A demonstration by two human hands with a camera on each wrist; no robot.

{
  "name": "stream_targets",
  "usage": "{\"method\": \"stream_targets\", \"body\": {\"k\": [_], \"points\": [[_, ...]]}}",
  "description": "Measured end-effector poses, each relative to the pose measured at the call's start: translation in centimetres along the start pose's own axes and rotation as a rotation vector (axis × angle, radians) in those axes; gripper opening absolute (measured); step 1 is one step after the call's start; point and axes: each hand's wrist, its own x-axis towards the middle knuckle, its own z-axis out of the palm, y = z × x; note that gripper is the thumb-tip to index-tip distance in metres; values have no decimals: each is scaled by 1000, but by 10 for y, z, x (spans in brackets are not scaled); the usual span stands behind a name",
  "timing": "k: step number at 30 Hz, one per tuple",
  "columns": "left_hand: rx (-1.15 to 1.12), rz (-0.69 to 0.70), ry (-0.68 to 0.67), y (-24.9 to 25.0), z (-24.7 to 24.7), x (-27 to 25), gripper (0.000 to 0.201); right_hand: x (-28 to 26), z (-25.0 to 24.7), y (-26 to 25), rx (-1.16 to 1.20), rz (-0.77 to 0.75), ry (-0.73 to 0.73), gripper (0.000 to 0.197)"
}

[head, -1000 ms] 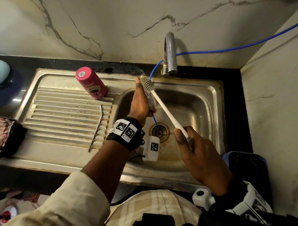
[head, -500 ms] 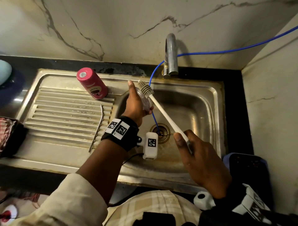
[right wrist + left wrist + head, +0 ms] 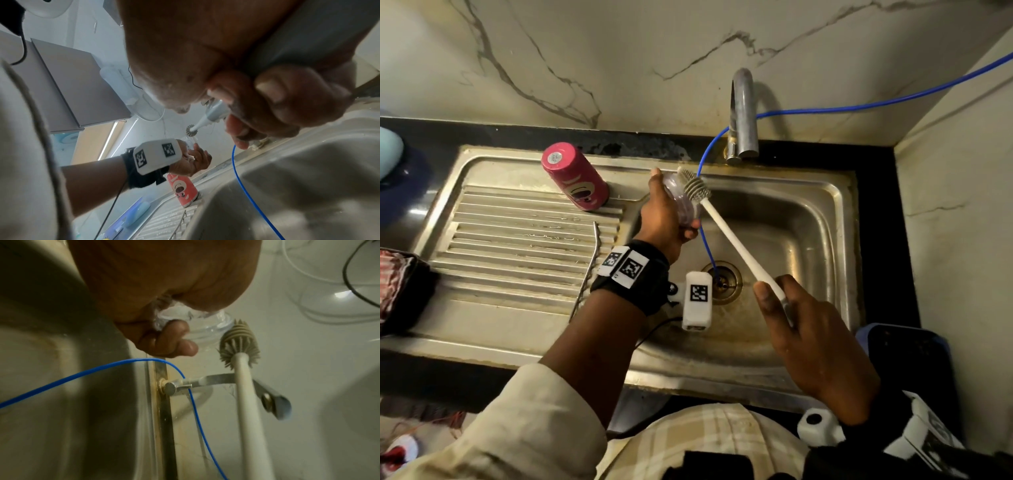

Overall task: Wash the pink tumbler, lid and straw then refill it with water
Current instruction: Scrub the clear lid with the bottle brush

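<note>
My left hand (image 3: pixel 666 214) grips the clear lid (image 3: pixel 683 202) above the sink's left rim; in the left wrist view the lid (image 3: pixel 197 327) sits between my curled fingers (image 3: pixel 172 340). My right hand (image 3: pixel 811 339) holds the white handle of a bottle brush (image 3: pixel 736 246), and its grey bristle head (image 3: pixel 693 186) lies against the lid. The brush head (image 3: pixel 238 344) shows beside the lid in the left wrist view. The pink tumbler (image 3: pixel 575 176) stands upside down on the drainboard, also seen as pink tumbler (image 3: pixel 183 190). A metal straw (image 3: pixel 587 270) lies on the drainboard ridges.
The steel sink (image 3: pixel 825 212) has a drain (image 3: pixel 724 281) at its bottom, and the tap (image 3: pixel 743 113) rises behind it. A thin blue tube (image 3: pixel 859 104) runs from the right wall into the drain. A dark blue bin (image 3: pixel 907 359) stands at the right.
Both hands shifted slightly left and toward the back of the sink. The brush head stays against the lid, its angle a little changed.
</note>
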Motion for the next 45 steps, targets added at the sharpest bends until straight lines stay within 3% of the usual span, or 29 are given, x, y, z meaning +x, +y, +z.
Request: {"method": "stream_targets", "body": {"k": [4,8,12,17,21,26,29,31,34,36,40,45], "points": [[35,-19,37,6,-7,5,71,-8,4,6,-11,11,-23,53],[115,-61,-45,-2,-1,0,77,0,8,5,18,11,3,50],[98,-47,-46,-4,0,12,127,1,7,7,41,24,5,47],[-118,-51,24,6,-9,21,105,-9,6,13,-9,50,-52,53],[-51,-95,-78,4,-2,12,87,-5,7,9,16,60,-56,53],[-97,-140,-140,-9,-1,9,85,1,-2,6,58,89,-24,62],[-198,-108,-137,-3,-10,12,97,0,-13,11,95,116,28,64],[-221,-84,-136,3,-17,14,80,-3,-21,16,134,112,48,61],[-237,-84,-313,10,-25,15,51,-7,-23,17,88,83,8,51],[-127,-40,-347,11,-23,8,45,-6,-22,14,4,56,-15,53],[116,108,-280,-3,-17,1,45,-2,-25,6,-78,49,-81,60],[-23,46,-143,-9,-23,6,53,3,-36,6,-95,-33,-98,66]]}}
